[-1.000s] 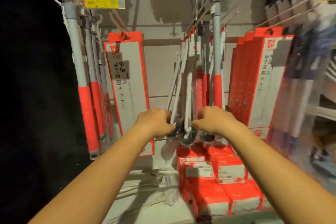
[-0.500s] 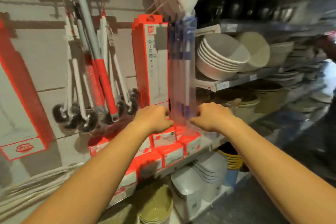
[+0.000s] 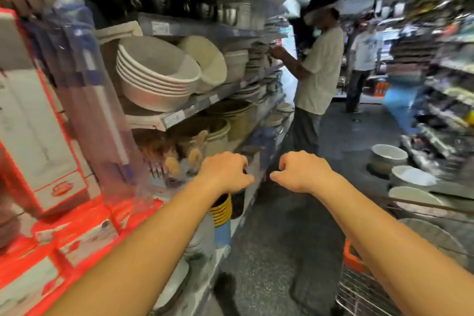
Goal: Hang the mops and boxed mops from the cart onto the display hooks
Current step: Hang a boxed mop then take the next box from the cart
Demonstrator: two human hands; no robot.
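Observation:
My left hand [image 3: 225,172] and my right hand [image 3: 300,172] hover side by side at mid-frame over the aisle floor, fingers loosely curled, holding nothing. A red-and-white boxed mop [image 3: 38,123] hangs at the far left. Beside it hang blurred, plastic-wrapped mops with blue and white handles [image 3: 87,79]. Neither hand touches them. The wire cart [image 3: 364,292] shows at the bottom right under my right forearm, with an orange item [image 3: 351,256] at its rim.
Red boxes [image 3: 77,233] line the low shelf at left. Stacked basins [image 3: 154,77] and buckets fill the shelves ahead. A person [image 3: 318,59] stands in the aisle at the shelf, another farther back. More basins [image 3: 387,154] sit on the floor at right.
The view has swung right, from the mop hooks to the aisle and cart. Both hands have come off the hanging mops and now hold nothing.

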